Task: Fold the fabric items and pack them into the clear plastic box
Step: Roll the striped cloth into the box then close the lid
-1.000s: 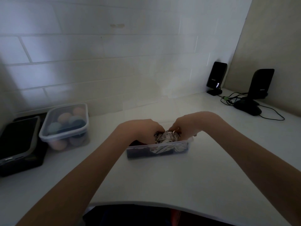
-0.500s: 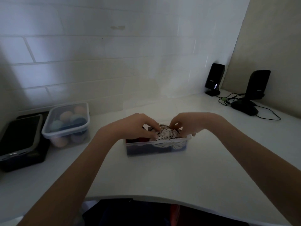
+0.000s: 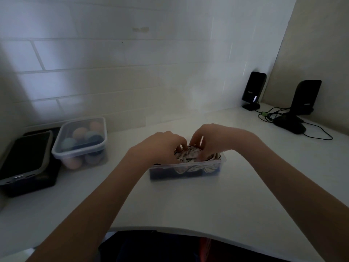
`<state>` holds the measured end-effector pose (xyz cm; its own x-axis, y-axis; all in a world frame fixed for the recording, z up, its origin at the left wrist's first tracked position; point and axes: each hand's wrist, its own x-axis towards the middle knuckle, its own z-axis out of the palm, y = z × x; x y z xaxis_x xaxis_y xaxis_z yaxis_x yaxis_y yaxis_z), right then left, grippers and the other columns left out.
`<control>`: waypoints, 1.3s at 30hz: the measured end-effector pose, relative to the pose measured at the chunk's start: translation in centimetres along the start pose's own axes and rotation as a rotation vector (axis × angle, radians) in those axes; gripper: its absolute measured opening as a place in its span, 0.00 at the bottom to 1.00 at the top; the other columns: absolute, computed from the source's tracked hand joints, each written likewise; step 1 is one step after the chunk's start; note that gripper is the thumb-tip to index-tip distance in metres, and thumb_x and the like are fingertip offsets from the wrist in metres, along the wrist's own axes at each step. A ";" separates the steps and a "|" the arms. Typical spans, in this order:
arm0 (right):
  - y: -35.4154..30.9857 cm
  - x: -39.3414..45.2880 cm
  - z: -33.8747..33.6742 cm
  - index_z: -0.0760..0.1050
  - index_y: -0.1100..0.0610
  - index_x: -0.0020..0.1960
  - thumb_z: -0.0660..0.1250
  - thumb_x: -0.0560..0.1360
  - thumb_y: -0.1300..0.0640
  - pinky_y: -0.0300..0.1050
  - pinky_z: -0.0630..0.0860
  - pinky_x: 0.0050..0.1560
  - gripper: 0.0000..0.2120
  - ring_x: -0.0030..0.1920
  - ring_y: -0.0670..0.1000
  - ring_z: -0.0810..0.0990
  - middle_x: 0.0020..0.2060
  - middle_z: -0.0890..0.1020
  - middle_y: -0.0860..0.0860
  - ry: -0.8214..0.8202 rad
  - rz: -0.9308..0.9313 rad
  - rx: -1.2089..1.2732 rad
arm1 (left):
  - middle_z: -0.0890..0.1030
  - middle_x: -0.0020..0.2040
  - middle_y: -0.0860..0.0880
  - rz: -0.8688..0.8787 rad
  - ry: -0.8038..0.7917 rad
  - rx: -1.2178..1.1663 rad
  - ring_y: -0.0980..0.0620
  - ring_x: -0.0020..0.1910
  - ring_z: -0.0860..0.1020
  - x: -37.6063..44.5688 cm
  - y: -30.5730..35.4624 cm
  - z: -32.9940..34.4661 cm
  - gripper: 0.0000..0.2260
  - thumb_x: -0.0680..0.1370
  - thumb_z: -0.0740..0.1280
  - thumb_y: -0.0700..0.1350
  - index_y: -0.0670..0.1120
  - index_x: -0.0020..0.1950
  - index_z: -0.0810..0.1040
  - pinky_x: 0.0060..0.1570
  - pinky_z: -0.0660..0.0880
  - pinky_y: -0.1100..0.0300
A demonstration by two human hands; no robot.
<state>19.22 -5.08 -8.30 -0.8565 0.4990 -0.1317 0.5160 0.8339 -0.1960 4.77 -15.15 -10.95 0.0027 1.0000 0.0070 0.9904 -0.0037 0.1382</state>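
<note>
With my left hand (image 3: 160, 148) and right hand (image 3: 211, 142) both pinching the patterned black-and-white fabric (image 3: 190, 156), I should tuck it evenly below the clear plastic box (image 3: 185, 172) rim.

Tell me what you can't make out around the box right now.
- Head view: both hands, left hand and right hand, cover the patterned fabric; its fold is hidden.
- Dark contents low in the clear plastic box: too dim to identify.
- Fingertips are buried in fabric; exact grip is unclear.
</note>
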 end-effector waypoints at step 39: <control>2.3 -0.3 6.3 0.75 0.57 0.35 0.51 0.75 0.34 0.37 0.75 0.28 0.30 0.38 0.52 0.77 0.35 0.80 0.53 0.590 0.322 1.712 | 0.83 0.34 0.52 -0.486 0.863 -1.708 0.55 0.35 0.81 -2.2 -1.9 4.7 0.27 0.78 0.52 0.59 0.46 0.28 0.77 0.32 0.76 0.64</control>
<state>20.70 -4.77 -14.80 -0.4309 0.8949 -0.1164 -0.2369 -0.2367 -0.9423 3.53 -17.34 -15.88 -0.7589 0.6512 0.0050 -0.2565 -0.3059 0.9168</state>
